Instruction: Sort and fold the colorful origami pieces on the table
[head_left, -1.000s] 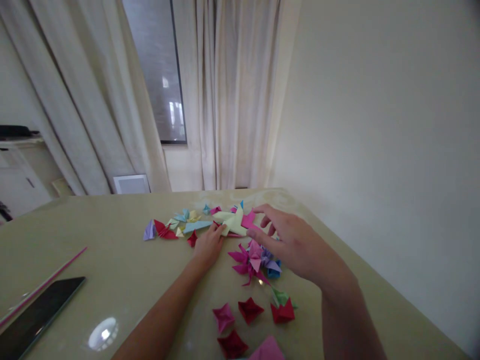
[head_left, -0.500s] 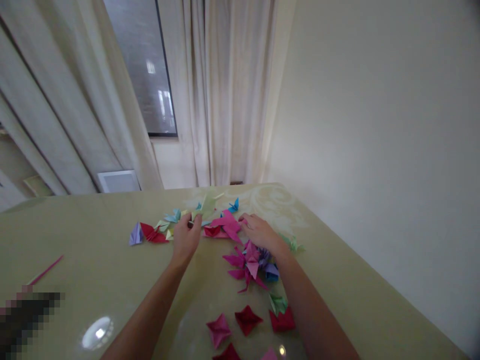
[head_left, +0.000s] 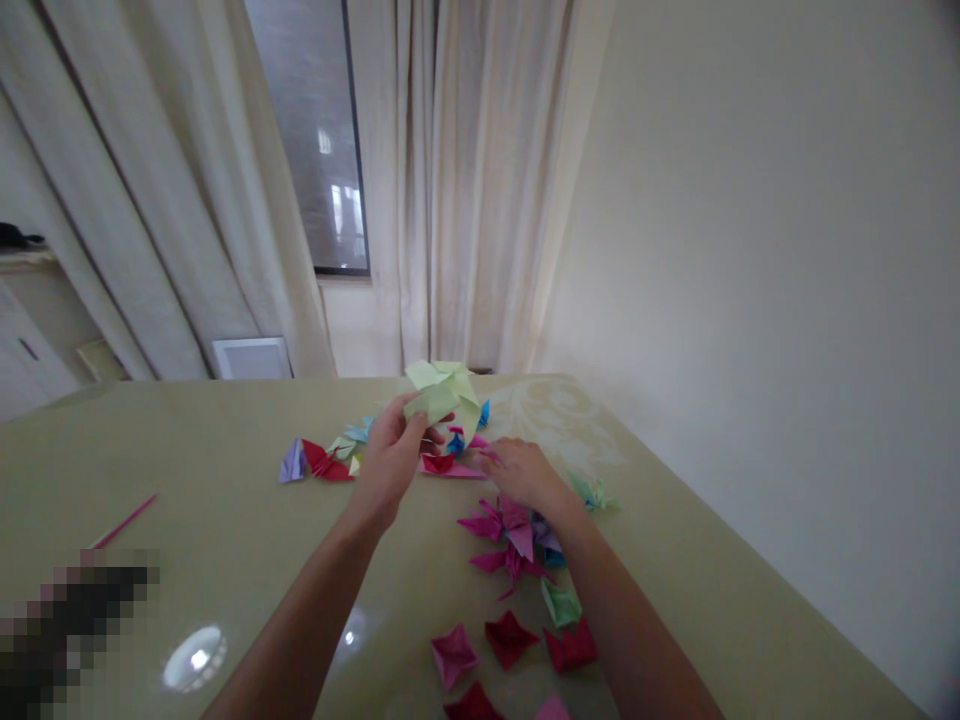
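Observation:
A large pale green folded paper [head_left: 442, 392] is raised off the table, pinched in my left hand [head_left: 390, 450]. My right hand [head_left: 525, 470] is closed at the fingertips on a pink folded paper [head_left: 480, 442], part of which it hides. A small red paper boat [head_left: 438, 463] and a blue paper piece [head_left: 455, 444] lie between the hands. Below my right hand is a pile of magenta paper cranes [head_left: 510, 540], with purple and blue ones partly covered by the wrist. Left of my left hand lie a red crane [head_left: 324, 461] and a lilac folded piece [head_left: 292, 462].
Red and pink folded paper pieces [head_left: 510, 640] lie near the front edge, beside a green one [head_left: 561, 602]. A light green crane [head_left: 592, 493] sits to the right. At left is a thin pink stick [head_left: 127, 520]. Curtains [head_left: 487, 200] and a wall [head_left: 750, 300] border the table [head_left: 225, 540].
My left hand has lifted the pale green paper and moved it right. The pink paper by my right hand has shifted and is now more hidden. The view has turned slightly left.

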